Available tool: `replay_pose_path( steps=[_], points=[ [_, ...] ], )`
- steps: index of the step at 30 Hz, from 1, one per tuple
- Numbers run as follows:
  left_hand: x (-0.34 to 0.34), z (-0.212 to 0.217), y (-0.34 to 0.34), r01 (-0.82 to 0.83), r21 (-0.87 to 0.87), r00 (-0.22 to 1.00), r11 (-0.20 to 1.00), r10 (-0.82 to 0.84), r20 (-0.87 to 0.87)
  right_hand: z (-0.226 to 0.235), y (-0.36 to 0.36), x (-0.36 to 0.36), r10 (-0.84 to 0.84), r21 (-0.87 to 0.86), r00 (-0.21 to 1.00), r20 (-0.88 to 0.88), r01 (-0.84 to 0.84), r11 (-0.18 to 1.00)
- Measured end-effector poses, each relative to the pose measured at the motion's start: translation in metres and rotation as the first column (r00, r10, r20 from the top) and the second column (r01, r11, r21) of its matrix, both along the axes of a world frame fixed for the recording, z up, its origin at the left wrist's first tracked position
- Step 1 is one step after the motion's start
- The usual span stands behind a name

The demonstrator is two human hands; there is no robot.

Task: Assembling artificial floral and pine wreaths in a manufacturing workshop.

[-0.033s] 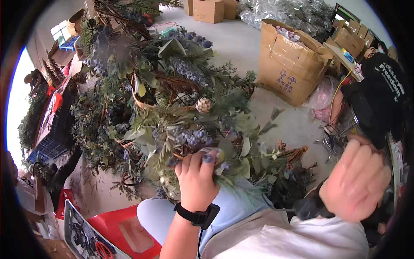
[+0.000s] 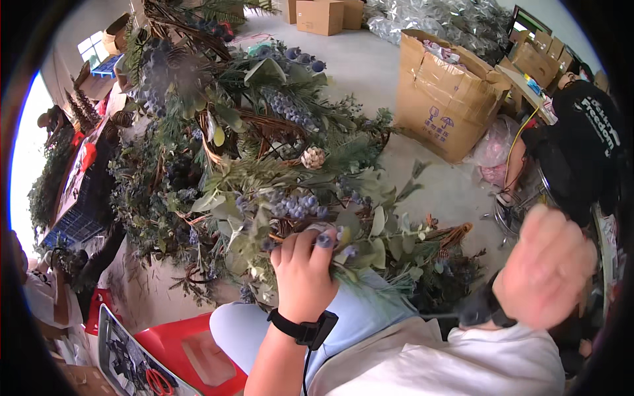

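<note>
Sprawled across the upper left and middle: a heap of twig wreaths [image 2: 218, 132] thick with green leaves, pine sprigs and blue berry clusters, piled one over another on the concrete floor [image 2: 370, 66]. Right of the heap, on the same floor, a big open cardboard box [image 2: 442, 99], with smaller cartons [image 2: 323, 14] far behind and more boxes along the upper right. At the right rim, a second person in a black printed top [image 2: 591, 132], bent over and well apart from the wreaths. Below the box, a pinkish plastic bag [image 2: 492, 155] on the floor.

Nearest and lowest, resting across pale blue trousers [image 2: 356, 317]: one foliage wreath [image 2: 310, 211] with pale eucalyptus-like leaves, blue berries [image 2: 297, 206] and a small whitish pine cone [image 2: 313, 157] near its upper edge, wicker base showing at the right end.

Left hand [image 2: 304, 274], black wrist strap [image 2: 305, 328] below it, fingers curled closed on the wreath's lower rim, dark-painted nails among the leaves. Right hand [image 2: 545, 267] blurred at the lower right, raised clear of the wreath, closed on a dark handle [image 2: 477, 309] beneath it; kind of tool impossible to tell.

Lower left: red plastic stool [image 2: 191, 353] beside the knee, and a tray [image 2: 122, 356] holding red-handled scissors [image 2: 157, 381].
</note>
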State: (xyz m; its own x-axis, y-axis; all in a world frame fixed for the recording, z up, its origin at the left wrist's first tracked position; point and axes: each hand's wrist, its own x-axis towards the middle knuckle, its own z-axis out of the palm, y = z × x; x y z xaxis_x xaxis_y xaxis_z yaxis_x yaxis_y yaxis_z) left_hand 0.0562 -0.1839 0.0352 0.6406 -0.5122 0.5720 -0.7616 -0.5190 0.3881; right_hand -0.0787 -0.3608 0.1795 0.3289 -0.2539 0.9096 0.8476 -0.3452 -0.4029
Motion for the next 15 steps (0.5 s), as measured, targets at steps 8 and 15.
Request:
replay_pose_path(
  steps=[8,15],
  points=[
    [-0.01,-0.013,0.018,-0.001,0.003,1.0,1.0,0.001,0.027,-0.04,-0.044,0.089,-0.352,-0.538,0.622,-0.7,-0.134,0.832],
    [0.001,-0.03,0.033,0.164,0.018,0.985,0.986,-0.163,-0.051,-0.073,-0.063,0.169,-0.382,-0.595,0.565,-0.731,-0.255,0.762]
  ],
)
